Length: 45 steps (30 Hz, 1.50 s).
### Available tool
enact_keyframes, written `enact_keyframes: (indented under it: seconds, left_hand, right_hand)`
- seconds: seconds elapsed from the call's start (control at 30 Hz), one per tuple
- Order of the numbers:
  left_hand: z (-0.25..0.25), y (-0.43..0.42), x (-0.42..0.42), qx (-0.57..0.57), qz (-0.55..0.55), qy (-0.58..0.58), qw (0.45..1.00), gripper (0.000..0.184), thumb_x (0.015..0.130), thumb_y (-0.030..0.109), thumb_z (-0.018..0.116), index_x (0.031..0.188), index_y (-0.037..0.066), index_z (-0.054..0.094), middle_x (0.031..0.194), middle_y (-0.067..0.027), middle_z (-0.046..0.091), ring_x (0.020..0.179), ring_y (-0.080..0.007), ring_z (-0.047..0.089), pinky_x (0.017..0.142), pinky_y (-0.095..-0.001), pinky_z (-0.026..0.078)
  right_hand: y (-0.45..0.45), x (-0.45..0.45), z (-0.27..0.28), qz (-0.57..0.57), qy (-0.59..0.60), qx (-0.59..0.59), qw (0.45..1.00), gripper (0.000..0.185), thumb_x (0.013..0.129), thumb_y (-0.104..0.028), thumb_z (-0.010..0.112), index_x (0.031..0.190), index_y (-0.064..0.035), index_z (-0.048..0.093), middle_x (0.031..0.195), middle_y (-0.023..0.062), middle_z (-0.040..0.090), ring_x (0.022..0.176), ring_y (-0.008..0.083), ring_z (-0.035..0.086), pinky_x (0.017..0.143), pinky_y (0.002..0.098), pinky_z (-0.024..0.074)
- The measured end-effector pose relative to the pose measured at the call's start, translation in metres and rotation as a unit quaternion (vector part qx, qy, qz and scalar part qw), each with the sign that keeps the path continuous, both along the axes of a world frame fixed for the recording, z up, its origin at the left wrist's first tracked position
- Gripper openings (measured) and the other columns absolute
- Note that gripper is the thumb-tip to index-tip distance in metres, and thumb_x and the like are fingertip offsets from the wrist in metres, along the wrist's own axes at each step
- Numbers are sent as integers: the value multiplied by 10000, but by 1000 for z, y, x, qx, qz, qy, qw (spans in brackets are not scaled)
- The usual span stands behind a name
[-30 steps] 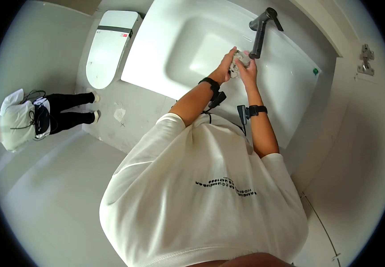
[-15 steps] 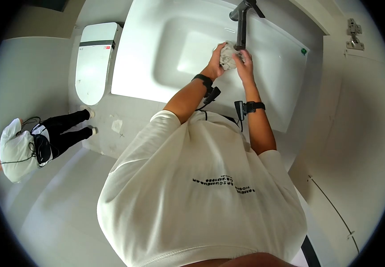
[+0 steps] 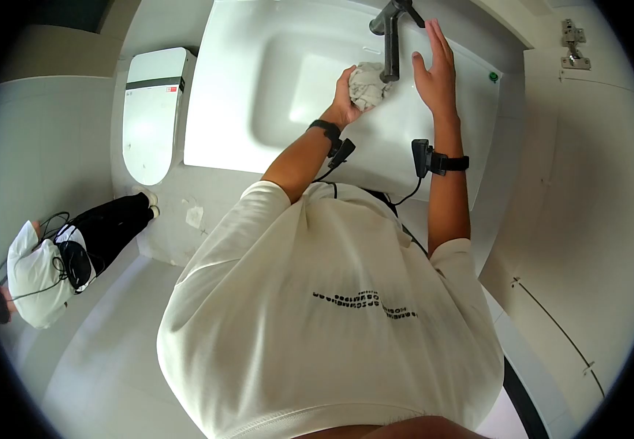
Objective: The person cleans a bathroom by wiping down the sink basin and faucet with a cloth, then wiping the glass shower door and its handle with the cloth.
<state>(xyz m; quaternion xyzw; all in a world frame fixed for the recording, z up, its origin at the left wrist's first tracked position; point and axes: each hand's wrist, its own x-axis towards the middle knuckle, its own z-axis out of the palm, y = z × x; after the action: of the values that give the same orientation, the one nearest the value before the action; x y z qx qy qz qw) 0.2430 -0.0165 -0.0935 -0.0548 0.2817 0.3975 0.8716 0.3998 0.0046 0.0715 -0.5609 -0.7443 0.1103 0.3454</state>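
A crumpled, whitish cloth (image 3: 367, 85) is bunched in my left hand (image 3: 345, 102), just left of the dark faucet's spout. The fingers of that hand curl round its left side and underside. My right hand (image 3: 438, 77) is raised off the cloth, with its fingers stretched out and nothing in it. Its fingertips are beside the handle of the faucet (image 3: 392, 47). Both hands are over the white sink (image 3: 222, 110). Each wrist wears a black strap with a small device.
A closed white toilet lid (image 3: 152, 124) is left of the sink. Further left, a person (image 3: 42, 282) in a white top and black trousers stands with cables about them. An open cabinet door (image 3: 588, 183) with a metal hinge is at the right.
My right hand has left the cloth and moved up and right to the faucet's handle, its fingers spreading. The cloth stays in my left hand. The view has shifted slightly.
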Motion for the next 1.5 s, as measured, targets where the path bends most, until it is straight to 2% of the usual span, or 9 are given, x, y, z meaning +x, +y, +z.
enact_keyframes:
  seconds: [0.1,0.2,0.23,0.27,0.37,0.57,0.9,1.2,1.5]
  left_hand:
    - [-4,2,2,2,-2,-16,1000,604,930,557,446,1310,107,578,1264,-97,641,1112,-276,643,940,-428,522]
    - [-16,3,3,12,0,-79,997,600,926,558,464,1281,90,586,1200,-125,653,1007,-293,667,876,-444,554]
    - [-15,3,4,1,4,-74,997,602,925,559,463,1282,90,584,1203,-126,650,1012,-296,664,876,-448,554]
    - [-15,3,6,-10,8,-69,998,605,923,561,463,1283,89,582,1207,-128,648,1017,-299,661,876,-452,554]
    - [-22,2,5,-23,0,-73,997,607,919,564,459,1288,97,577,1229,-126,637,1045,-305,649,882,-459,552]
    - [-19,11,-2,-63,-2,-81,995,578,916,537,449,1295,119,576,1258,-115,625,1092,-302,630,896,-467,548]
    - [-21,19,-7,-49,-5,-119,992,585,916,523,412,1310,119,564,1264,-133,616,1090,-314,629,875,-475,557]
    - [-30,16,-3,-7,40,-146,988,592,950,486,353,1376,111,522,1365,-146,561,1204,-345,571,1042,-525,447]
    - [-31,9,1,-19,49,-152,987,624,950,521,363,1405,117,501,1373,-145,558,1208,-340,572,1027,-518,464]
  right_hand:
    - [11,2,-3,18,-29,-17,999,613,915,-67,560,1503,-109,392,1578,84,358,1431,296,361,1172,396,292]
    - [15,1,-12,36,-42,-55,997,611,917,-71,565,1503,-107,395,1582,72,357,1434,286,361,1171,380,298]
    - [16,1,-14,40,-43,-69,996,610,916,-72,566,1501,-106,397,1581,71,358,1433,285,363,1170,378,302]
    - [17,2,-17,39,-60,-52,996,615,896,-96,570,1489,-95,410,1561,87,385,1382,317,422,1142,414,345]
    - [17,-3,-9,11,-79,-22,997,617,892,-94,564,1489,-92,410,1568,76,375,1373,320,433,1138,410,351]
    - [28,-1,-12,-5,-83,-69,994,624,916,-94,552,1513,-119,373,1584,65,353,1421,279,385,1156,377,328]
    - [34,-11,-19,-29,-48,-94,994,660,908,-51,550,1530,-146,351,1598,39,333,1217,234,598,1030,350,466]
    - [33,-13,-17,-28,-33,-107,993,698,885,-50,564,1536,-164,339,1600,30,326,1157,242,631,976,356,506]
    - [25,-13,-15,-16,-21,-101,994,711,882,-40,566,1541,-171,332,1609,35,305,1136,247,645,953,363,519]
